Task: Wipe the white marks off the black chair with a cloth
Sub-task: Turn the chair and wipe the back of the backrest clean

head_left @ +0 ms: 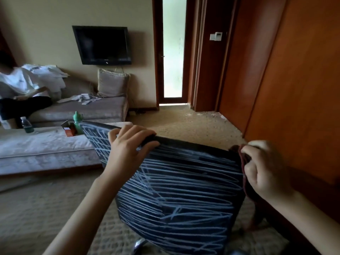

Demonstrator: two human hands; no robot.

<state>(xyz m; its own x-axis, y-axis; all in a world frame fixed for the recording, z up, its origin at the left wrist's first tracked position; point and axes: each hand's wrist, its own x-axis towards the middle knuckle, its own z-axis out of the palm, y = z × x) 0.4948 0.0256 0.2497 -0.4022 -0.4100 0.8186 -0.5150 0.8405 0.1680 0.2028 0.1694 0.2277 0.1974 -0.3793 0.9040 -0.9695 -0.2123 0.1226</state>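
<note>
the black chair (176, 196) stands on carpet, its backrest scribbled all over with white marks (193, 181). the left hand (127, 146) curls over the chair's top edge, gripping it. the right hand (265, 170) pinches a dark red cloth (242, 161) at the chair's right edge. a pale cushioned seat (46, 146) lies left of the chair.

No legible text; brand mark (106, 60) on the television (103, 43) too small.

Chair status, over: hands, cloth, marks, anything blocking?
Left hand grips chair back top edge. Right hand holds dark red cloth at its right edge. White marks cover the back, unwiped. Nothing in the way.
</note>
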